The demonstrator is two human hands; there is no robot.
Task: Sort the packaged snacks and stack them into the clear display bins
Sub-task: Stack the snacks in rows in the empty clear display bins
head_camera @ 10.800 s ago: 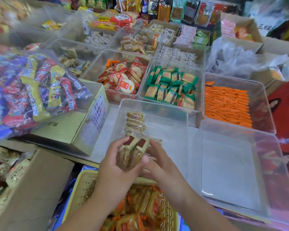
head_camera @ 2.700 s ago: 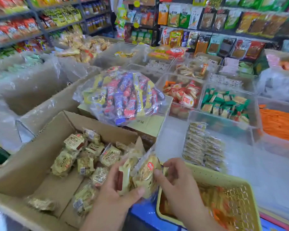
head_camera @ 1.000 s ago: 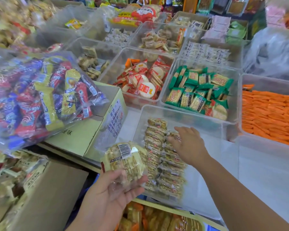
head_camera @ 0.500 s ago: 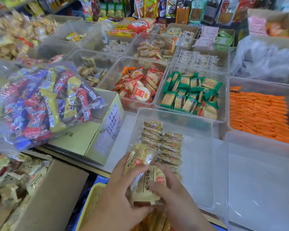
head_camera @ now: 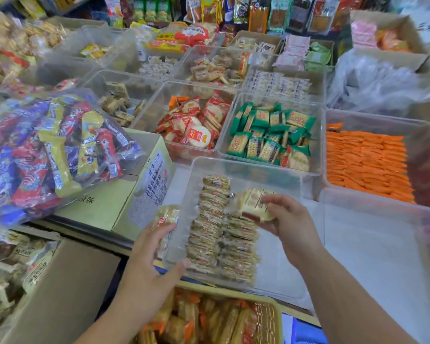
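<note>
A clear display bin [head_camera: 278, 170] in front of me holds two rows of clear-wrapped yellow cracker packs [head_camera: 209, 234]. My right hand [head_camera: 288, 224] pinches one such pack [head_camera: 253, 202] over the far end of the right-hand row. My left hand [head_camera: 147, 264] grips another cracker pack [head_camera: 165, 217] just outside the bin's left wall, thumb against the bin's near left corner.
A yellow basket [head_camera: 271, 316] of orange-wrapped snacks sits below the bin. A carton of cracker packs [head_camera: 23, 259] is at lower left. A bag of mixed bars [head_camera: 50, 150] lies on a yellow-green box [head_camera: 124, 204]. An empty clear bin [head_camera: 382, 244] stands to the right, filled bins behind.
Half a second ago both hands held packs together at the bin's near edge. Now they have parted: the right hand has carried one pack over the right row, the left keeps the other.
</note>
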